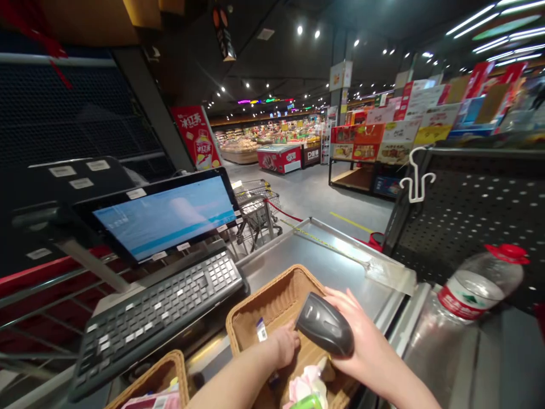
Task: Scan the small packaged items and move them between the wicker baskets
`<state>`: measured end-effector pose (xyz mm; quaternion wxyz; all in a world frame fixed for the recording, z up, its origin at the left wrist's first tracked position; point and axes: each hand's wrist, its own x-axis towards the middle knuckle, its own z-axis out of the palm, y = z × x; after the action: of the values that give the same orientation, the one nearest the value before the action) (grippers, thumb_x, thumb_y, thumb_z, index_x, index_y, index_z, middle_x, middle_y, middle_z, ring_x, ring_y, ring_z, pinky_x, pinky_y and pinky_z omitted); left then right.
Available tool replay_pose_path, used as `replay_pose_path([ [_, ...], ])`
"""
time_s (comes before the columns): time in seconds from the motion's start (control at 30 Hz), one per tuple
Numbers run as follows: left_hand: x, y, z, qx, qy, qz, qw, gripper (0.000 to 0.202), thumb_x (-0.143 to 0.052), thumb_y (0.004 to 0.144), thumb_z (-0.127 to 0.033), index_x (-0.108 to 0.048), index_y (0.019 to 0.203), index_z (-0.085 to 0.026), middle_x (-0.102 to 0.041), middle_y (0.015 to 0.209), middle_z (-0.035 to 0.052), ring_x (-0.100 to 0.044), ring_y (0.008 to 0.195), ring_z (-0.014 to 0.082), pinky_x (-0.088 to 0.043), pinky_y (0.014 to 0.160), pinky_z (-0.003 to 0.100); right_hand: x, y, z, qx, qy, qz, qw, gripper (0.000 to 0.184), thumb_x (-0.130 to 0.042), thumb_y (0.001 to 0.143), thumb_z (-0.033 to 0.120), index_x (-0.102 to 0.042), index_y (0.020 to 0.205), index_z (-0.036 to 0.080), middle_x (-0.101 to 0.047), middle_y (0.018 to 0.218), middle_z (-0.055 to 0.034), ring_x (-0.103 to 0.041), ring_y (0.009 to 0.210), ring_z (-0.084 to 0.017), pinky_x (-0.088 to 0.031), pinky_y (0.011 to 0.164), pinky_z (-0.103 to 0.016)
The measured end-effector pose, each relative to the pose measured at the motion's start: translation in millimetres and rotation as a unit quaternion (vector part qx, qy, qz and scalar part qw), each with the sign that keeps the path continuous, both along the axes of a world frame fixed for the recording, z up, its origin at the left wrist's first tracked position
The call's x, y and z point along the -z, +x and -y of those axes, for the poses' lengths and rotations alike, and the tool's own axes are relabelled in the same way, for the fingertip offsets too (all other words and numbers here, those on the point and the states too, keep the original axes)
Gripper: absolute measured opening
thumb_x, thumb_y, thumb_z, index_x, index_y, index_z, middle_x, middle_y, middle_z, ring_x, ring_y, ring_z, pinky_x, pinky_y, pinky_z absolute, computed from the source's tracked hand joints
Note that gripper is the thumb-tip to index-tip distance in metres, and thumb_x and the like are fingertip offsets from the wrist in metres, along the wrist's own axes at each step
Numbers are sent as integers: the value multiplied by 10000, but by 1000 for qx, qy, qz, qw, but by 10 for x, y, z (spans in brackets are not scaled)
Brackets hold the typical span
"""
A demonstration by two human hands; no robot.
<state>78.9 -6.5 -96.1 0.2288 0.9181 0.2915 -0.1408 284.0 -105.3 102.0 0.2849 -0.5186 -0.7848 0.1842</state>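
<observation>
A black handheld barcode scanner (325,324) gripped in the right hand (366,341), fingers closed round its body, nose tipped down and left, probably to aim at the small white-and-blue barcode tag (261,330) just beside the left hand (283,343). Left fingers (290,339) curled downward near the tag, perhaps steadying it; pinching or merely beside it, impossible to tell. Both hands over a woven rattan basket (272,289), with a pink-wrapped item (304,386) at its near end, the basket resting on a stainless steel checkout counter (323,267), seemingly placed there for easy reach. At near left, a 2nd rattan basket (170,369), next to a black keyboard (157,321) below a touchscreen monitor (164,218), both angled toward the person, likely for quick use. On the right, a large water bottle with a red cap (481,284), tilted on its side. Farther off, beyond the counter, a shopping cart (255,213).
</observation>
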Motion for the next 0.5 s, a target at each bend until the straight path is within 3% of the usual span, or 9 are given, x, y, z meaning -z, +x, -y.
replay_pose_path([
  [0.1, 211, 60, 8, 9, 14, -38, 999, 394, -763, 573, -198, -730, 950, -311, -750, 1090, 74, -605, 1180, 364, -215, 1212, 503, 45, 83, -45, 5, -5, -10, 1000, 626, -613, 683, 201, -538, 1304, 197, -589, 1330, -128, -399, 1390, -349, -132, 1198, -645],
  [0.2, 318, 10, -65, 20, 22, -70, 997, 452, -799, 540, -254, -742, 987, -277, -736, 1122, 117, -559, 1229, 399, -202, 1211, 512, 81, 143, -76, 11, -9, -12, 1000, 651, -606, 686, 196, -520, 1331, 196, -584, 1338, -127, -405, 1390, -340, -136, 1201, -638],
  [0.33, 351, -117, -137, 30, 34, -93, 995, 475, -787, 586, -320, -731, 1056, -275, -718, 1172, 120, -519, 1274, 398, -123, 1221, 542, 111, 177, -99, 19, -13, -16, 1000, 635, -601, 699, 210, -522, 1328, 186, -585, 1340, -129, -411, 1388, -332, -138, 1206, -630],
  [0.5, 328, -174, -45, 38, 49, -106, 993, 595, -739, 572, -141, -692, 1165, -170, -680, 1240, 167, -508, 1284, 404, -101, 1208, 562, 125, 181, -121, 14, -14, -15, 1000, 631, -607, 708, 222, -521, 1332, 180, -583, 1345, -131, -412, 1386, -331, -143, 1205, -633],
])
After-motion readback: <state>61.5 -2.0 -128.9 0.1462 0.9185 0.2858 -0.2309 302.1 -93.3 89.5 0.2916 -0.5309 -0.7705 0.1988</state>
